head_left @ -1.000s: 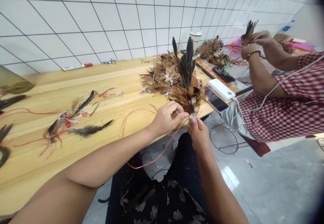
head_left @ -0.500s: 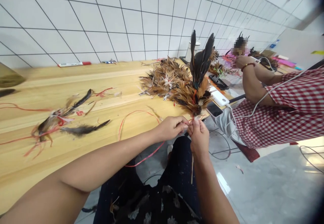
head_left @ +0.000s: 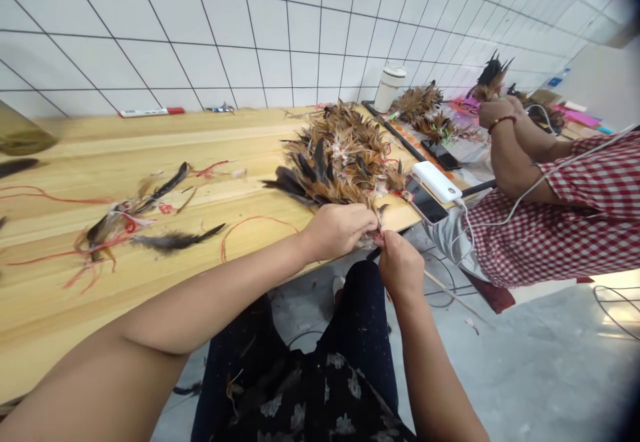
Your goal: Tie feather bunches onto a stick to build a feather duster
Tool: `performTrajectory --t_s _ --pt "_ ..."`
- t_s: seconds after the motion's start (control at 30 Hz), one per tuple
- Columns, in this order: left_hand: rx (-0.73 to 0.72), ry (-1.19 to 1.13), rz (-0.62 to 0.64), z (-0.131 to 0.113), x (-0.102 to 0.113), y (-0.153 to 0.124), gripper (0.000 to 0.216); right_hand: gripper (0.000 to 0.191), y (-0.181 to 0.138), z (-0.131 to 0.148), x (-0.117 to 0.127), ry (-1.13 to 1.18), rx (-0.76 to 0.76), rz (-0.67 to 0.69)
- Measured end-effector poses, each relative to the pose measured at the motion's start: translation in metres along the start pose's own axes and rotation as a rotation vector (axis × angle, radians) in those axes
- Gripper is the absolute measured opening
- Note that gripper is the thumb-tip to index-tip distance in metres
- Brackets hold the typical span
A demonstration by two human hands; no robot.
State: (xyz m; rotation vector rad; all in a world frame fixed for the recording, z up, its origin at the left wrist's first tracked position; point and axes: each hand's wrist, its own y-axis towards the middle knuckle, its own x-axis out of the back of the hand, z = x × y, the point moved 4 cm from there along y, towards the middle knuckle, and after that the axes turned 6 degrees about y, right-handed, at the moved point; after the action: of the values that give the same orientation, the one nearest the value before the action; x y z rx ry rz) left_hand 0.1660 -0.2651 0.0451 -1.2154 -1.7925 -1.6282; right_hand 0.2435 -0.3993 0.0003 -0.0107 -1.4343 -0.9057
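My left hand [head_left: 337, 229] and my right hand [head_left: 400, 265] meet at the front edge of the wooden table [head_left: 150, 255], both closed in a pinch. Between them is the base of a feather bundle [head_left: 320, 185] of brown and black feathers, now lying low and pointing left over the table. My left hand grips the bundle's base. My right hand pinches at the same spot, where a red string [head_left: 250, 223] runs; a thin stick [head_left: 450, 292] juts out to the right below it.
A pile of brown feathers [head_left: 350, 142] lies behind the bundle. Loose feathers tied with red string [head_left: 125, 219] lie at left. A white power bank [head_left: 437, 181] and a phone [head_left: 425, 203] sit at the table's right. A co-worker in a red checked shirt [head_left: 565, 209] handles feathers at right.
The feather bundle stood upright with its black feathers pointing up; it has tipped down and left onto the table. Both hands stay pinched at its base. The stick now points right.
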Motion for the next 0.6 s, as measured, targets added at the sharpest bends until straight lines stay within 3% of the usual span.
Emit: performTrajectory --t_s 0.2,0.4,0.6 --pt "0.042 -0.098 0.012 0.027 0.029 0.012 0.023 0.023 -0.002 -0.009 0.024 -0.083 0.217 0.075" --pt "0.178 -0.381 0.094 0.058 0.061 0.010 0.029 0.021 -0.008 -0.001 0.048 -0.068 0.434 0.216" --pt "0.145 -0.590 0.098 0.050 0.069 0.013 0.041 0.023 -0.008 0.037 0.062 0.031 0.659 0.324"
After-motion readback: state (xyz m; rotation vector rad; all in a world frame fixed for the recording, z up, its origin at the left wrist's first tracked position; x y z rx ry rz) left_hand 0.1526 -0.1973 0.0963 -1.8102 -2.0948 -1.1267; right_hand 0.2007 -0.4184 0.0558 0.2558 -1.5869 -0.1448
